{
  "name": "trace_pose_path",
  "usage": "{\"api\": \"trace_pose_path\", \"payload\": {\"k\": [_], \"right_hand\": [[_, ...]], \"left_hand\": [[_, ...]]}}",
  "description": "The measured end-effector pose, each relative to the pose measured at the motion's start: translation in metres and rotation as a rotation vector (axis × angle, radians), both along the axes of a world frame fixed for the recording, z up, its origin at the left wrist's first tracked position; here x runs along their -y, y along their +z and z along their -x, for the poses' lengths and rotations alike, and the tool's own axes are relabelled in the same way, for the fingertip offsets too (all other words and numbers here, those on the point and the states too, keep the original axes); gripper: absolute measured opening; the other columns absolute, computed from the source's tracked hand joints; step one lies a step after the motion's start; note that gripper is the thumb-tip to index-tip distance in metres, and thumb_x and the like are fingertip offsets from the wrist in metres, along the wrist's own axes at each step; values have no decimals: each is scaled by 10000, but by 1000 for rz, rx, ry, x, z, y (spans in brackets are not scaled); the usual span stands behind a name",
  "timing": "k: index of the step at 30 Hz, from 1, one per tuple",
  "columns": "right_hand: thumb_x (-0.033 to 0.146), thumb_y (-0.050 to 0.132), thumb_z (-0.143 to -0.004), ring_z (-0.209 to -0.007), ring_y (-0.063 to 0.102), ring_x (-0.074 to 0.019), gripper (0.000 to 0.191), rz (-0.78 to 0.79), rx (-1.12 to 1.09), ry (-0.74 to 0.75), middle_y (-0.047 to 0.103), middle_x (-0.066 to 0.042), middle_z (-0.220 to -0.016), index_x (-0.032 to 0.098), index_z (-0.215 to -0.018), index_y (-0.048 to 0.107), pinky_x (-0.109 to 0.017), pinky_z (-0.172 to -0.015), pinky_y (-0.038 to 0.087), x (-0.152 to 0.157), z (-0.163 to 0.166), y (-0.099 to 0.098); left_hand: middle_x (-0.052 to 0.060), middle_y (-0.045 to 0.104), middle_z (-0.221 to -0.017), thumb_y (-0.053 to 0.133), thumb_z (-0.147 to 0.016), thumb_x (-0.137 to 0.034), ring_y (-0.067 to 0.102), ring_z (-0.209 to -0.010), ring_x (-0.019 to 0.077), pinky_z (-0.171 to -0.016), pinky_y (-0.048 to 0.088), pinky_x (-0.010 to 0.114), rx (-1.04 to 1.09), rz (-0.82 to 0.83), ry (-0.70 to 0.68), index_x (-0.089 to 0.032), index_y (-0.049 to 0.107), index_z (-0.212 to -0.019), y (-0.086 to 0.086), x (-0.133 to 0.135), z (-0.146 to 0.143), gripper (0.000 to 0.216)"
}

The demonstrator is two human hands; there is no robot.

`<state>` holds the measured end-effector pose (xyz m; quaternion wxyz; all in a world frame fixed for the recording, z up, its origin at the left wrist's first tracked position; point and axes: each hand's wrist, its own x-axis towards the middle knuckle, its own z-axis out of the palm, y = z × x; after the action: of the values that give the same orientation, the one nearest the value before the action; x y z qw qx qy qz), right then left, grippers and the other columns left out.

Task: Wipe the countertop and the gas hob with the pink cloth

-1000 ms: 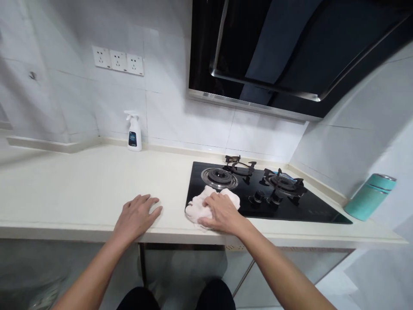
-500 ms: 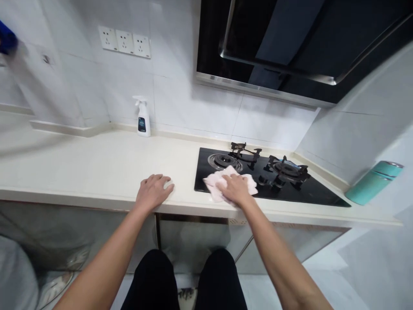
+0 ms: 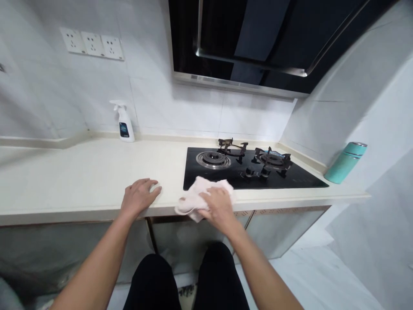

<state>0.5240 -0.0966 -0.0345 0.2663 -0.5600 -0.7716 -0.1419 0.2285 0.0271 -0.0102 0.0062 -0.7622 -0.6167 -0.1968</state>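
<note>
My right hand (image 3: 219,206) grips a pale pink cloth (image 3: 202,189) at the front edge of the counter. Part of the cloth covers the near left side of the black gas stove (image 3: 238,178), and its lower end hangs over the counter's edge. To the left, my left hand (image 3: 139,196) rests on the cream countertop (image 3: 87,176) near its front edge, holding nothing, thumb apart from the fingers. On the stove, the left burner (image 3: 213,159) has no pan support on it; a black pan support (image 3: 232,148) sits just behind it.
A white spray bottle (image 3: 125,125) stands against the back wall. At the right end of the counter is a turquoise flask (image 3: 346,163). A black range hood (image 3: 238,47) hangs low over the stove. Cabinet doors (image 3: 284,230) lie below the counter.
My right hand has drawn the cloth back toward me and left, from the stove top to the counter's front edge. The view has turned right. My left hand stays on the counter.
</note>
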Motion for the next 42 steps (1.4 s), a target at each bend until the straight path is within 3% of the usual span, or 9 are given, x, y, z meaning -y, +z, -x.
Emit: {"api": "trace_pose_path", "payload": {"k": [4, 9, 14, 18, 24, 28, 34, 39, 42], "right_hand": [[548, 564, -983, -1127, 594, -287, 420, 93, -28, -266, 717, -115, -1183, 227, -1182, 747, -400, -1015, 374, 19, -101, 1], [566, 429, -994, -1060, 638, -310, 539, 59, -6, -715, 733, -174, -1136, 169, -1116, 773, -393, -908, 425, 41, -230, 1], [626, 405, -969, -1025, 644, -353, 636, 20, -18, -980, 716, -226, -1075, 128, -1140, 762, -445, -877, 444, 49, -279, -6], [575, 431, -966, -1086, 596, -376, 578, -86, -91, -965, 686, -234, -1119, 120, -1129, 748, -500, -966, 408, 45, -220, -19], [454, 685, -852, -1335, 415, -422, 404, -155, -172, -425, 589, -167, -1302, 264, -1208, 685, -623, -1106, 277, 28, -35, -53], [400, 821, -791, -1370, 403, -382, 562, -40, -136, -171, 547, -144, -1379, 281, -1295, 603, -622, -1171, 226, 18, 45, -42], [515, 813, -836, -1462, 339, -413, 538, 59, -15, -29, 453, -178, -1557, 231, -1231, 582, -659, -1168, 229, 15, 67, -8], [435, 810, -871, -1279, 492, -320, 460, 50, 15, -16, 560, -131, -1428, 235, -1224, 594, -508, -1108, 348, 5, 61, -12], [434, 828, -856, -1207, 519, -290, 645, 51, -2, 7, 593, -112, -1381, 259, -1401, 532, -462, -1093, 353, 5, 40, -17]], "left_hand": [[121, 594, -1522, 425, -946, -555, 463, -1464, 313, -1202, 329, 519, 26, 19, -13, -260, 708, -1291, 2, 1, -2, 535], [99, 577, -1543, 419, -943, -546, 433, -1491, 289, -1224, 297, 488, 41, 47, 7, -270, 699, -1298, 3, 4, -5, 530], [101, 593, -1525, 423, -949, -523, 440, -1480, 301, -1205, 307, 483, 56, 34, 10, -257, 700, -1296, 5, 9, -8, 518], [98, 619, -1490, 429, -944, -507, 460, -1457, 315, -1187, 323, 496, 56, 26, 4, -251, 704, -1276, 8, 9, -10, 502], [101, 620, -1488, 420, -942, -506, 474, -1444, 311, -1189, 329, 497, 47, 22, 9, -257, 703, -1272, 6, 6, -9, 501], [102, 614, -1495, 415, -945, -522, 481, -1442, 327, -1189, 339, 505, 30, 16, 3, -257, 708, -1275, 4, 4, -6, 515], [100, 608, -1503, 430, -967, -542, 486, -1426, 319, -1186, 336, 517, -1, 47, 13, -256, 688, -1293, 8, -1, -4, 505], [94, 590, -1527, 426, -979, -547, 488, -1415, 312, -1187, 343, 501, -16, 49, 4, -232, 679, -1290, 8, -4, -5, 510], [88, 582, -1535, 408, -986, -552, 471, -1436, 311, -1194, 334, 514, -29, 72, 4, -245, 669, -1313, 8, -4, -3, 520]]}}
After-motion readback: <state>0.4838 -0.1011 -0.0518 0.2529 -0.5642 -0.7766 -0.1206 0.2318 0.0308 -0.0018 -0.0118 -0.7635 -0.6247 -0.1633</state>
